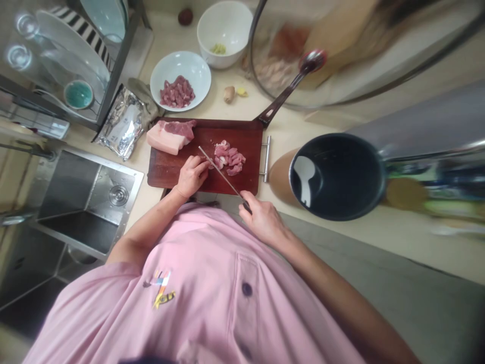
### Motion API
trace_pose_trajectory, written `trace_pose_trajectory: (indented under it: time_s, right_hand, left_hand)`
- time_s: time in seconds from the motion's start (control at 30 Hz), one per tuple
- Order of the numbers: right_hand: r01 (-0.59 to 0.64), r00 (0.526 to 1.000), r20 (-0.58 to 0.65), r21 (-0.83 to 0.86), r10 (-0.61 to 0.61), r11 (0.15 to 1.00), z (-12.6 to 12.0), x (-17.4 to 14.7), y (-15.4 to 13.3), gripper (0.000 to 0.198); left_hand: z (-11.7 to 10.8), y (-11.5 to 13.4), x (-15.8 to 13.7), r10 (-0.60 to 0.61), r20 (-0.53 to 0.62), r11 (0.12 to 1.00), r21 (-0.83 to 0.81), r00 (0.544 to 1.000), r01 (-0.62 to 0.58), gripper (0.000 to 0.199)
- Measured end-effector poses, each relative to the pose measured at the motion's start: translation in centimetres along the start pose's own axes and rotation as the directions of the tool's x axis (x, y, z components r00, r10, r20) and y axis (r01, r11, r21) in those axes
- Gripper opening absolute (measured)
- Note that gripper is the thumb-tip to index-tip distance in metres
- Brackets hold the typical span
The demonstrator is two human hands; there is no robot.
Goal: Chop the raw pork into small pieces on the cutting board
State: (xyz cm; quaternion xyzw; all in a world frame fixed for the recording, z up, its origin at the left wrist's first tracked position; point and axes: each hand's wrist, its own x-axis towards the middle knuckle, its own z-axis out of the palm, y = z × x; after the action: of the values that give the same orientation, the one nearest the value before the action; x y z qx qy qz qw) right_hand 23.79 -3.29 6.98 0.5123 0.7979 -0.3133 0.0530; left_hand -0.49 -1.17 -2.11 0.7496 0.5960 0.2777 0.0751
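My right hand is wrapped round the handle of a kitchen knife, its blade slanting up and left across a dark red cutting board. Just left of the blade, my left hand is closed with bent fingers on a piece of meat, which they mostly cover. Cut pieces of meat lie to the right of the knife. A larger slab of pork with pale fat rests at the board's upper left corner.
Behind the board stand a plate of diced meat and a white bowl with something chopped. Ginger lies nearby. At right is a dark pot holding a white spoon; a ladle touches the board's corner. A sink is at left.
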Motion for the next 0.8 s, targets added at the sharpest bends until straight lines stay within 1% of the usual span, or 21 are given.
trace_pose_trajectory:
  time_s: [0.13, 0.23, 0.33, 0.47, 0.63, 0.7, 0.8]
  right_hand:
    - [0.012, 0.999, 0.038, -0.083, -0.009, 0.996, 0.2, -0.3, -0.1, 0.037]
    - [0.020, 0.998, 0.059, -0.118, -0.013, 0.993, 0.1, -0.5, 0.0, 0.036]
    - [0.012, 0.994, 0.110, -0.134, 0.003, 0.991, -0.2, -0.8, 0.1, 0.035]
    - [-0.028, 0.986, 0.160, -0.112, 0.046, 0.993, -0.4, 0.2, -0.3, 0.035]
    - [-0.016, 0.994, 0.103, -0.081, 0.024, 0.997, 0.3, 2.7, -1.0, 0.035]
    - [-0.018, 0.995, 0.101, -0.066, 0.025, 0.998, 0.5, 2.7, -0.8, 0.035]
    - [-0.049, 0.989, 0.138, -0.048, 0.056, 0.998, 0.7, 2.2, -0.3, 0.034]
  left_hand:
    - [0.1, 0.2, 0.2, 0.017, -0.002, 0.999, 0.030, 1.000, -0.017, 0.012]
    - [0.2, 0.4, 0.3, 0.004, 0.004, 1.000, 0.029, 1.000, -0.004, 0.010]
    - [0.3, 0.4, 0.3, -0.017, 0.016, 1.000, 0.021, 1.000, 0.017, 0.009]
    - [0.3, 0.4, 0.3, -0.028, 0.023, 0.999, 0.028, 0.999, 0.028, 0.008]
    - [0.2, 0.4, 0.4, -0.033, 0.039, 0.998, 0.061, 0.999, 0.030, 0.007]
    - [0.2, 0.4, 0.4, -0.031, 0.041, 0.997, 0.069, 0.999, 0.028, 0.010]
    - [0.3, 0.4, 0.3, -0.026, 0.037, 0.997, 0.073, 0.999, 0.023, 0.012]
